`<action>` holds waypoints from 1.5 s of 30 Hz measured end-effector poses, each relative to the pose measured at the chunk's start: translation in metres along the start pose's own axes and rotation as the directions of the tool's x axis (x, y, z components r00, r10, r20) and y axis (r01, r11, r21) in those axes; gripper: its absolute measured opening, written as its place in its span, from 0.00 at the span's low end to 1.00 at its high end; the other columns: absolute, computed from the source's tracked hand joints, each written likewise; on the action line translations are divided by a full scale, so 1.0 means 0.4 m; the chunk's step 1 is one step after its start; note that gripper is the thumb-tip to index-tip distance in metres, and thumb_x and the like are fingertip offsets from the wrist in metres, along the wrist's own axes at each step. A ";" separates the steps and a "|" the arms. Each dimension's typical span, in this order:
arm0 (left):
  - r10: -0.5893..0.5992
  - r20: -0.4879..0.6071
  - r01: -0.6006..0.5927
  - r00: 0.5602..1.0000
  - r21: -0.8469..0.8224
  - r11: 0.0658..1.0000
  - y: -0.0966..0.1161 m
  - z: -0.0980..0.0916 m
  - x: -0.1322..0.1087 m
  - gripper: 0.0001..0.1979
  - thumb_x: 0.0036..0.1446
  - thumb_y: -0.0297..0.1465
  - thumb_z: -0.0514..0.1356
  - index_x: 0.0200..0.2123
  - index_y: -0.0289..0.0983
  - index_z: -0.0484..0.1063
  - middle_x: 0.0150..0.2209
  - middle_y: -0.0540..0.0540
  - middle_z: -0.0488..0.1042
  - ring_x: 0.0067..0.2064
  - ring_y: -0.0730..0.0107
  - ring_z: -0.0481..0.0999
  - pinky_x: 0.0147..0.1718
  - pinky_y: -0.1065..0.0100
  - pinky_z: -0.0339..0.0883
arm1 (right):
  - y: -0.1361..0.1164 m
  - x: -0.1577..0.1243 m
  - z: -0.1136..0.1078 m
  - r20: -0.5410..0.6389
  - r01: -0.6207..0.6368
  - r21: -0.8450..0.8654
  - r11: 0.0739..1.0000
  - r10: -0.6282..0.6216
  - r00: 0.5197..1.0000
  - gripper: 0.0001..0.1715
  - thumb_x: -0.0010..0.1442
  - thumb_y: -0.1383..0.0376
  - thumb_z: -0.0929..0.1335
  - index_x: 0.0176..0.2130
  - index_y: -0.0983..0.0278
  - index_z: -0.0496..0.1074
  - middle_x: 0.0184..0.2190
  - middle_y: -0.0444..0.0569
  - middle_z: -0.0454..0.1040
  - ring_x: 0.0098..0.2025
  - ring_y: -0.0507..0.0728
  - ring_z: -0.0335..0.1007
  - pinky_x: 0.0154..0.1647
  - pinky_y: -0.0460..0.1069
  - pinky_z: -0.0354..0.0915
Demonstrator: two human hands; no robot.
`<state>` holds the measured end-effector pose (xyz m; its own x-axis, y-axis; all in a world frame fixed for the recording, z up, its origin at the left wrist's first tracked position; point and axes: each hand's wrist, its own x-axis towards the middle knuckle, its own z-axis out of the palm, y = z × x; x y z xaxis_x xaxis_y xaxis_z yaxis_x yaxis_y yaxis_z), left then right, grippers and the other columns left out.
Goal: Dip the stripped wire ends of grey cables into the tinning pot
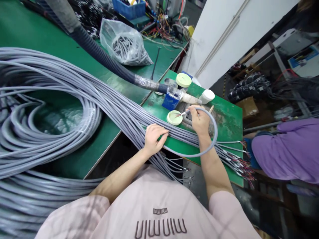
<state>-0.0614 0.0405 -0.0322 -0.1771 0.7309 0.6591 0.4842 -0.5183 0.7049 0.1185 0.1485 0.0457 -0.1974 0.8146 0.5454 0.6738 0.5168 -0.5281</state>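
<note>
My right hand (199,121) is shut on a grey sheathed cable (213,139), whose stripped end (178,114) fans out into thin coloured wires. That end sits just above a pale green round disc (174,119) on the green workbench (228,116). The cable curves from my hand in a loop past my left hand (154,139), whose fingers curl over a long bundle of grey cables (119,106). The bundle runs from a large coil (50,116) across the bench edge, and its stripped ends (236,162) splay out at the right.
A corrugated black hose (104,56) ends at a blue block (170,101) beside white fittings. Behind lie a clear bag of dark parts (122,43), tangled coloured wires (164,30) and a blue crate (128,8). A co-worker in a purple shirt (281,152) sits at the right.
</note>
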 end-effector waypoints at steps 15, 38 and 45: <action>0.116 0.012 -0.117 0.993 0.123 0.986 -0.003 -0.002 -0.004 0.03 0.58 0.29 0.59 0.36 0.40 0.73 0.32 0.50 0.79 0.38 0.68 0.77 0.52 0.56 0.62 | -0.006 0.018 0.040 0.108 0.079 -0.195 0.978 -0.059 0.992 0.22 0.66 0.54 0.61 0.33 0.61 0.77 0.32 0.48 0.80 0.38 0.57 0.72 0.43 0.52 0.60; 0.143 -0.055 -0.135 0.988 0.134 0.982 -0.009 -0.002 -0.011 0.09 0.58 0.31 0.59 0.42 0.39 0.72 0.38 0.46 0.79 0.45 0.61 0.77 0.54 0.51 0.62 | 0.132 0.043 -0.133 -0.074 -0.120 -0.390 0.913 0.099 0.992 0.20 0.66 0.57 0.59 0.34 0.62 0.75 0.32 0.50 0.78 0.40 0.58 0.72 0.47 0.54 0.63; 0.158 -0.038 -0.151 0.987 0.137 0.979 -0.011 -0.001 -0.011 0.10 0.56 0.29 0.61 0.43 0.40 0.72 0.38 0.46 0.79 0.45 0.61 0.76 0.54 0.51 0.62 | 0.220 0.054 -0.115 -0.081 -0.168 -0.457 0.873 0.147 0.986 0.21 0.65 0.56 0.59 0.33 0.63 0.75 0.33 0.52 0.79 0.38 0.59 0.73 0.44 0.53 0.63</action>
<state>-0.0632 0.0394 -0.0380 -0.1310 0.6225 0.7716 0.6180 -0.5573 0.5545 0.2065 0.1994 0.0410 -0.0374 0.8577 0.5128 0.9473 0.1938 -0.2551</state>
